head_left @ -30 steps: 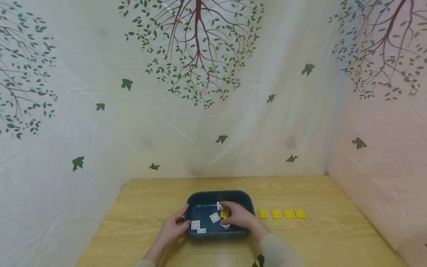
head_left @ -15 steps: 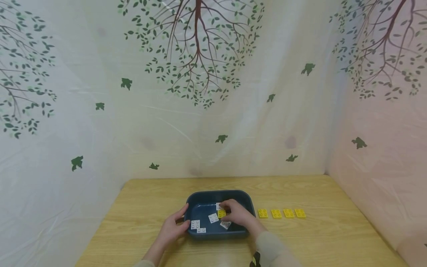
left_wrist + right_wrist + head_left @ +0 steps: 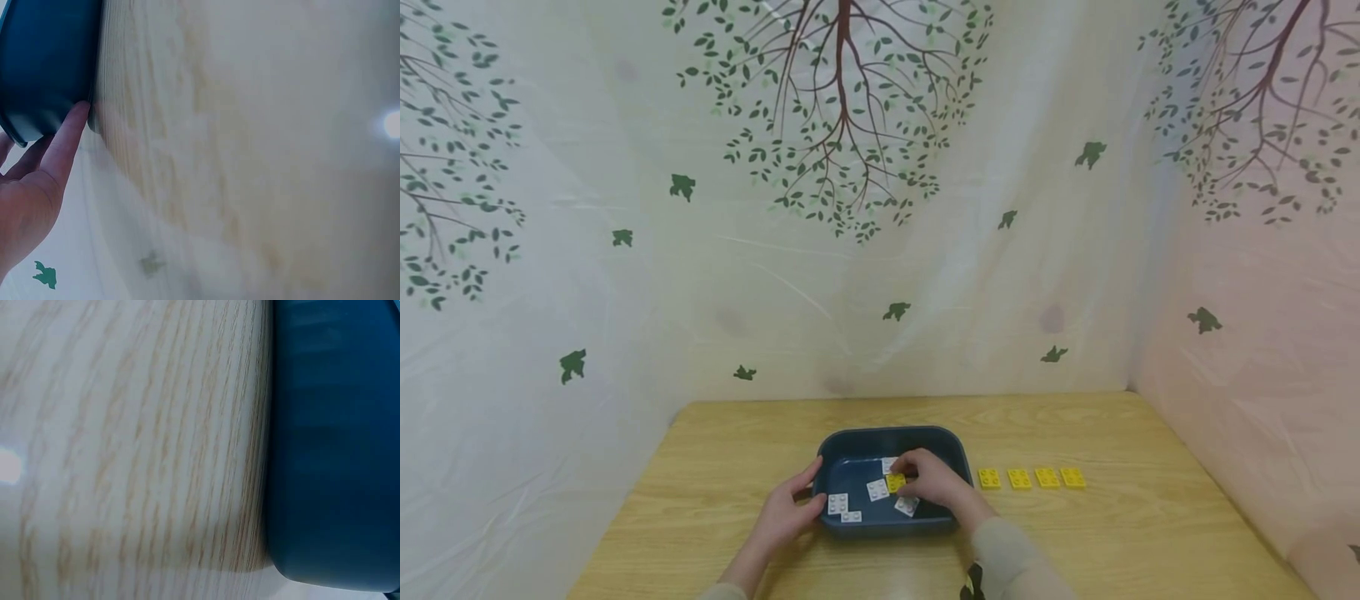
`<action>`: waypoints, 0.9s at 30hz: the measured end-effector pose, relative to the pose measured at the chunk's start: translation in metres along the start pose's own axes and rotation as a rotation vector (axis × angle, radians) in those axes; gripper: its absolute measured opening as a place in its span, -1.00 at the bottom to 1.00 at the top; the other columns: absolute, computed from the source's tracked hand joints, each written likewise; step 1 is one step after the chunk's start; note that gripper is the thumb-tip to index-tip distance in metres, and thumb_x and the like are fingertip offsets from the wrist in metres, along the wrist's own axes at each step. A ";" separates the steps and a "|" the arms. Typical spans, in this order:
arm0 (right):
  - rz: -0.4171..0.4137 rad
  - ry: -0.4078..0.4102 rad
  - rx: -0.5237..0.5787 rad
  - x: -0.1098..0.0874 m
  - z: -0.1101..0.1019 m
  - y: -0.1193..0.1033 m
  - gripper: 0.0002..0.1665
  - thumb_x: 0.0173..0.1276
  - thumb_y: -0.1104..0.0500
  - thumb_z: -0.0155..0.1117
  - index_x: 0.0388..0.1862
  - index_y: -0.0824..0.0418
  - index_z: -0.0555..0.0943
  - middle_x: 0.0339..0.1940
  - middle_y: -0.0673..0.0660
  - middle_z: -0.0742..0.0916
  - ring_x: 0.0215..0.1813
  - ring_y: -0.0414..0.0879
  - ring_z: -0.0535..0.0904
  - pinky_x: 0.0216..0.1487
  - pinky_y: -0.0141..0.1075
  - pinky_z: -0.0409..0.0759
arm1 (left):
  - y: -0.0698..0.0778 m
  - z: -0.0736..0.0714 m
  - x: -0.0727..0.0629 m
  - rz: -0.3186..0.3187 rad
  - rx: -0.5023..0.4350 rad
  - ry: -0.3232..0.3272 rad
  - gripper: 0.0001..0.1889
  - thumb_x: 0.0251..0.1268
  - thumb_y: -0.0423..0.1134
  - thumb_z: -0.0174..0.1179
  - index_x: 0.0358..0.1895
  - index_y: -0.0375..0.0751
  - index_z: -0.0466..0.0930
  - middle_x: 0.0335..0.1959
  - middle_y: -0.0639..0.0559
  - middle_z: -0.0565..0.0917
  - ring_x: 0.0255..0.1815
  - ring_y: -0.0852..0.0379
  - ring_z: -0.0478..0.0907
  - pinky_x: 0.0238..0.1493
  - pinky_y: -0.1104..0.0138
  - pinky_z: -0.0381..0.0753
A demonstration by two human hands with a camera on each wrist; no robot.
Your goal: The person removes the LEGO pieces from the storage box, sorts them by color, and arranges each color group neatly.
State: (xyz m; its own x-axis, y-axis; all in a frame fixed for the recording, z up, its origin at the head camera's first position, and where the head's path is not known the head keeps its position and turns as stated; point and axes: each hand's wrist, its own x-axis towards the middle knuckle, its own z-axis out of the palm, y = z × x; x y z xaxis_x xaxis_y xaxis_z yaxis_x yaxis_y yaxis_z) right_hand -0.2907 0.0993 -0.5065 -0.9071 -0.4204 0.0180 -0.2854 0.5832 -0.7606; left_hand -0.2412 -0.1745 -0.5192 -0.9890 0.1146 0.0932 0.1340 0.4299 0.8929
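A dark blue tray point(image 3: 857, 442) stands on the wooden table, with several white toy bricks point(image 3: 877, 490) lying in it. At the tray's left end my left hand point(image 3: 786, 508) holds the rim and outer wall, thumb toward the near corner. Its extended finger touches the tray wall point(image 3: 50, 56) in the left wrist view. My right hand point(image 3: 936, 483) reaches over the right side and pinches a yellow toy brick point(image 3: 895, 482) inside the tray, between the white ones. Its fingers partly hide a white brick point(image 3: 888, 465) behind. The right wrist view shows only tray wall point(image 3: 337, 450) and table.
Right of the tray, several yellow bricks point(image 3: 1018, 478) lie in a row on the table point(image 3: 1135, 533), spaced apart. A pale curtain point(image 3: 760, 317) printed with trees and birds hangs around the back and sides.
My right hand has shifted slightly left inside the tray, with the yellow brick. The white bricks near it have moved a little left too. My left hand keeps its place on the tray.
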 end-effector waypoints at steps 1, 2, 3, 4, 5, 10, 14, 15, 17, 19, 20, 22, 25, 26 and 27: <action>0.002 -0.002 0.001 0.000 0.000 0.001 -0.67 0.13 0.37 0.47 -0.09 0.26 0.68 -0.08 0.12 0.68 -0.02 0.05 0.56 0.18 0.10 0.51 | 0.000 0.000 0.000 0.002 0.003 0.000 -0.38 0.24 -0.32 0.29 0.41 -0.18 0.42 0.33 -0.35 0.44 0.19 -0.27 0.51 0.18 -0.01 0.53; 0.000 -0.002 0.001 0.000 0.000 0.001 -0.67 0.13 0.37 0.47 -0.09 0.25 0.69 -0.08 0.12 0.68 -0.02 0.05 0.56 0.18 0.10 0.51 | 0.000 0.000 0.000 0.003 0.005 0.001 -0.38 0.24 -0.32 0.29 0.41 -0.17 0.42 0.33 -0.35 0.45 0.19 -0.26 0.52 0.19 -0.03 0.51; 0.000 -0.003 0.002 0.000 0.000 0.001 -0.67 0.14 0.37 0.46 -0.08 0.25 0.69 -0.08 0.12 0.69 -0.02 0.04 0.56 0.18 0.10 0.51 | 0.001 0.000 0.000 0.010 0.009 0.001 -0.38 0.24 -0.32 0.29 0.41 -0.19 0.42 0.33 -0.36 0.45 0.19 -0.27 0.52 0.19 -0.04 0.51; 0.003 -0.004 0.005 0.001 0.000 0.001 -0.67 0.14 0.37 0.46 -0.08 0.25 0.69 -0.08 0.11 0.69 -0.03 0.04 0.56 0.18 0.10 0.50 | 0.001 0.000 0.000 0.014 0.017 0.004 -0.39 0.24 -0.32 0.29 0.40 -0.19 0.42 0.32 -0.35 0.46 0.19 -0.26 0.52 0.23 -0.07 0.46; 0.004 -0.005 0.004 0.001 0.000 0.001 -0.67 0.14 0.37 0.46 -0.07 0.25 0.69 -0.08 0.11 0.69 -0.03 0.03 0.56 0.19 0.09 0.50 | 0.001 0.000 0.000 0.016 0.022 0.004 -0.39 0.24 -0.32 0.29 0.40 -0.19 0.42 0.32 -0.34 0.46 0.19 -0.26 0.52 0.24 -0.07 0.45; 0.021 -0.005 0.006 0.002 0.001 0.002 -0.67 0.15 0.37 0.46 -0.06 0.23 0.71 -0.08 0.10 0.68 -0.04 0.02 0.54 0.18 0.08 0.51 | 0.001 0.000 0.000 0.011 0.021 0.000 -0.38 0.25 -0.32 0.28 0.41 -0.18 0.41 0.33 -0.34 0.45 0.20 -0.26 0.51 0.24 -0.06 0.46; 0.042 -0.004 -0.005 0.002 0.003 0.002 -0.68 0.15 0.36 0.46 -0.08 0.20 0.72 -0.08 0.09 0.68 -0.05 0.01 0.53 0.17 0.08 0.51 | 0.001 0.000 0.000 0.009 0.014 0.000 -0.38 0.25 -0.32 0.28 0.41 -0.19 0.41 0.33 -0.35 0.45 0.19 -0.26 0.52 0.20 -0.03 0.51; 0.051 -0.004 -0.006 0.002 0.003 0.002 -0.68 0.15 0.36 0.46 -0.08 0.20 0.72 -0.08 0.09 0.68 -0.05 0.01 0.53 0.17 0.08 0.51 | 0.001 0.000 0.000 0.008 0.018 0.001 -0.38 0.25 -0.32 0.28 0.41 -0.19 0.41 0.33 -0.35 0.45 0.19 -0.26 0.52 0.20 -0.03 0.51; 0.054 -0.006 -0.012 0.001 0.003 0.000 -0.67 0.15 0.36 0.46 -0.07 0.20 0.73 -0.07 0.10 0.68 -0.05 0.02 0.53 0.17 0.09 0.51 | 0.001 0.001 0.000 0.003 0.020 0.002 -0.38 0.25 -0.31 0.28 0.41 -0.18 0.41 0.33 -0.35 0.45 0.19 -0.25 0.52 0.20 -0.03 0.51; 0.063 -0.012 -0.012 0.001 0.003 -0.001 -0.66 0.14 0.36 0.46 -0.06 0.20 0.73 -0.06 0.11 0.68 -0.05 0.03 0.52 0.18 0.09 0.50 | 0.001 0.001 0.000 0.000 0.021 0.003 -0.38 0.25 -0.31 0.28 0.41 -0.18 0.41 0.33 -0.34 0.45 0.19 -0.25 0.52 0.20 -0.03 0.50; 0.067 -0.016 -0.012 0.001 0.003 -0.002 -0.65 0.14 0.36 0.46 -0.05 0.20 0.73 -0.05 0.12 0.67 -0.04 0.03 0.52 0.18 0.10 0.50 | 0.001 0.001 0.000 -0.001 0.020 0.002 -0.38 0.25 -0.31 0.29 0.41 -0.19 0.41 0.33 -0.35 0.45 0.19 -0.25 0.52 0.19 -0.02 0.52; 0.074 -0.022 -0.012 0.000 0.003 -0.003 -0.63 0.13 0.36 0.46 -0.04 0.20 0.73 -0.04 0.13 0.67 -0.04 0.04 0.51 0.19 0.11 0.49 | 0.001 0.001 -0.001 -0.001 0.012 0.001 -0.38 0.25 -0.32 0.29 0.41 -0.19 0.41 0.33 -0.35 0.45 0.18 -0.25 0.52 0.16 0.01 0.55; 0.084 -0.026 -0.011 -0.001 0.003 -0.005 -0.61 0.12 0.36 0.46 -0.03 0.20 0.73 -0.03 0.13 0.66 -0.02 0.05 0.50 0.21 0.12 0.47 | 0.001 0.001 -0.001 0.001 0.003 0.001 -0.38 0.25 -0.33 0.28 0.41 -0.21 0.40 0.33 -0.36 0.44 0.18 -0.26 0.52 0.11 0.05 0.59; 0.085 -0.026 -0.013 -0.001 0.003 -0.005 -0.61 0.12 0.37 0.46 -0.03 0.19 0.73 -0.02 0.13 0.66 -0.02 0.05 0.50 0.21 0.13 0.47 | 0.001 0.001 -0.001 0.002 0.004 0.002 -0.38 0.25 -0.33 0.28 0.41 -0.21 0.40 0.33 -0.36 0.44 0.18 -0.26 0.52 0.11 0.05 0.59; 0.086 -0.025 -0.016 -0.001 0.004 -0.005 -0.61 0.11 0.37 0.46 -0.03 0.19 0.73 -0.02 0.13 0.66 -0.02 0.06 0.50 0.21 0.13 0.46 | 0.001 0.001 -0.001 0.003 0.004 0.004 -0.38 0.25 -0.33 0.28 0.41 -0.21 0.41 0.33 -0.35 0.44 0.18 -0.25 0.52 0.13 0.04 0.58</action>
State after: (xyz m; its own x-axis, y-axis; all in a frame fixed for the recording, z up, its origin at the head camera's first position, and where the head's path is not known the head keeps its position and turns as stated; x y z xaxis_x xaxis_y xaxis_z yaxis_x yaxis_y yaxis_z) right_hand -0.2870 0.0946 -0.5054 -0.9204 -0.3857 -0.0636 -0.2116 0.6286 -0.7484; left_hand -0.2401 -0.1734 -0.5185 -0.9888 0.1124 0.0979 0.1375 0.4334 0.8907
